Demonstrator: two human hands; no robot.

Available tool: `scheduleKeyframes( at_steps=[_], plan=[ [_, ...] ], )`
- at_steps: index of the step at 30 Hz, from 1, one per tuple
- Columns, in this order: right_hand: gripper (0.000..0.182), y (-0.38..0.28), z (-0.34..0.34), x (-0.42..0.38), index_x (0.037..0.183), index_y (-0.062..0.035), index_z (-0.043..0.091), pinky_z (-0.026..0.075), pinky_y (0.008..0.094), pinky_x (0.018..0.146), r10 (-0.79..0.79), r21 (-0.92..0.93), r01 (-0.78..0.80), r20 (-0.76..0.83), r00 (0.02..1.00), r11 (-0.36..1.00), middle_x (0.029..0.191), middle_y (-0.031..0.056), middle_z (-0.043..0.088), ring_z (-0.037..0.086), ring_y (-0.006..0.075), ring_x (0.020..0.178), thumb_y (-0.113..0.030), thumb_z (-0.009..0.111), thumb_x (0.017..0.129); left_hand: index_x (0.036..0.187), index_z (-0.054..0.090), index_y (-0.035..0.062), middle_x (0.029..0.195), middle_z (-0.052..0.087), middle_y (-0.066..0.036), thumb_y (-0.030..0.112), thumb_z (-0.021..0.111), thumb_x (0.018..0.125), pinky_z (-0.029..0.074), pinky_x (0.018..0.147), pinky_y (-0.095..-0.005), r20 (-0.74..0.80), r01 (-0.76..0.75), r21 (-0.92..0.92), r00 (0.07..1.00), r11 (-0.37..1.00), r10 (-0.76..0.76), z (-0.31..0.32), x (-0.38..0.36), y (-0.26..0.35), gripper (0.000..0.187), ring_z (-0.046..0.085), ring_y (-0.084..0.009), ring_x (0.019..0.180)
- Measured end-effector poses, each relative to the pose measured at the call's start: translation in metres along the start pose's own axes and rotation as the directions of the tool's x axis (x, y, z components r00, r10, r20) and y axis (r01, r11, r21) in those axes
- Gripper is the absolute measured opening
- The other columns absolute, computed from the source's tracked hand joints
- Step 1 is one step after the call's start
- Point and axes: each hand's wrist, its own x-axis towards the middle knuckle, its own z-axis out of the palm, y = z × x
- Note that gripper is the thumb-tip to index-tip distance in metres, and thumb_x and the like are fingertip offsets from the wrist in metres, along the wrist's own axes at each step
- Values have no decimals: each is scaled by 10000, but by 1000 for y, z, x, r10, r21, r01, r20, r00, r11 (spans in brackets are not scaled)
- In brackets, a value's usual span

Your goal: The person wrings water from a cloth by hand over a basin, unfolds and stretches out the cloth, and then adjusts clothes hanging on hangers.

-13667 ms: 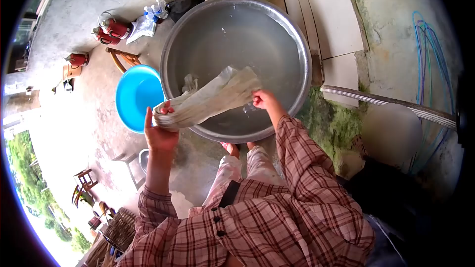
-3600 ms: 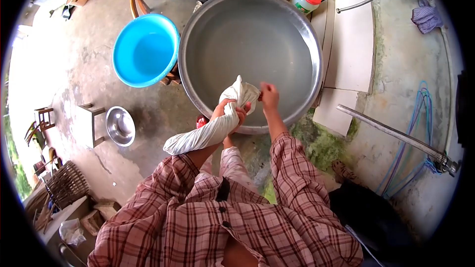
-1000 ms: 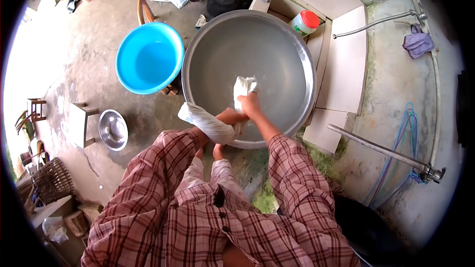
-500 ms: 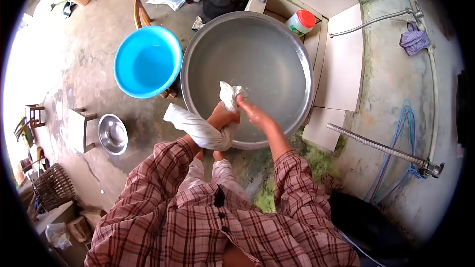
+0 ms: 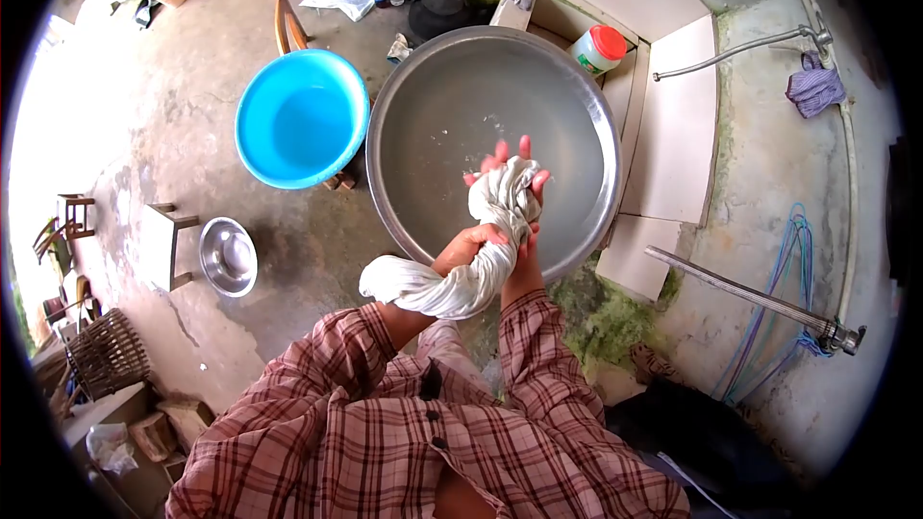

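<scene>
A long, twisted white wet cloth (image 5: pixel 495 274) runs from over the large metal basin (image 5: pixel 378 194) back across my left forearm. My left hand (image 5: pixel 469 246) is closed around its middle, near the basin's front rim. Farther forward, my right hand (image 5: pixel 538 185) lies under the cloth's far end with its fingers spread, palm up, partly hidden by the fabric and slightly blurred. That end rests bunched on the palm, above the cloudy water in the basin.
A blue plastic basin (image 5: pixel 252 139) stands to the left, beside the metal one. Farther left are a small steel bowl (image 5: pixel 213 259) and a stool (image 5: pixel 159 245). A red-lidded jar (image 5: pixel 601 50) sits on the ledge behind; a metal hose (image 5: pixel 740 296) juts out at right.
My right hand has turned from beside the cloth's end to underneath it, fingers now spread. Both hands and the cloth have shifted right, and the cloth looks more twisted.
</scene>
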Motion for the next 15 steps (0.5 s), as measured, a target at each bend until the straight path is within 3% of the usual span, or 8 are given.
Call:
scheduleKeyframes(
  at_steps=[1,2,6,9,10,13,14,15],
  plan=[
    [644,-6,-7,1,1321,-182,470,407,543,939,-9,69,7,24,1000,998,1185,86,530,509,261,1095,-568,613,826,1128,548,-80,1054,628,-178,89,581,757,487,873,-348,-38,2,188,999,982,5,0,-1,5,408,629,-240,935],
    [400,-3,25,4,1105,-122,566,473,399,773,14,-78,-30,-201,980,996,887,30,547,540,179,822,-456,608,889,1086,577,-71,1011,644,-157,102,603,754,499,817,-329,-75,12,366,997,930,17,0,-3,8,375,635,-215,893],
    [267,-18,40,14,853,-77,591,473,306,581,103,-469,-406,-546,831,784,717,20,562,543,162,627,-337,642,883,897,645,-13,802,642,-75,159,704,700,461,717,-291,-196,50,793,965,608,177,11,-4,20,268,606,-163,768],
    [251,-15,42,27,826,-76,599,460,309,564,-93,-678,-656,-715,693,332,704,15,569,545,151,601,-315,672,849,913,644,-7,797,633,-67,155,714,686,457,712,-290,-258,111,883,927,457,273,-3,5,23,288,599,-163,756],
    [261,-20,18,27,870,-48,622,453,312,549,-47,-738,-636,-661,749,226,716,22,589,550,147,578,-299,679,828,906,648,-8,788,625,-72,169,745,652,464,711,-304,-289,144,893,911,427,295,-25,14,19,324,602,-165,774],
    [283,-17,-42,30,899,-10,632,452,323,561,-108,-731,-676,-667,737,-95,756,81,631,561,157,592,-277,677,816,975,603,-46,848,635,-101,181,761,630,481,729,-328,-258,167,944,911,286,322,-22,11,26,442,610,-171,801],
    [302,-13,-32,33,915,28,620,498,379,635,-170,-675,-650,-636,753,-349,830,173,662,632,249,687,-255,659,817,1112,476,-110,908,656,-201,160,777,634,519,730,-376,-397,330,918,791,222,465,-35,19,18,627,663,-289,846],
    [310,-6,-32,34,928,34,617,503,403,670,-234,-644,-600,-564,792,-475,847,195,661,640,286,737,-253,654,818,1127,452,-111,921,653,-225,189,792,633,520,746,-392,-387,356,921,775,162,500,-50,26,15,671,660,-316,877]
  ],
)
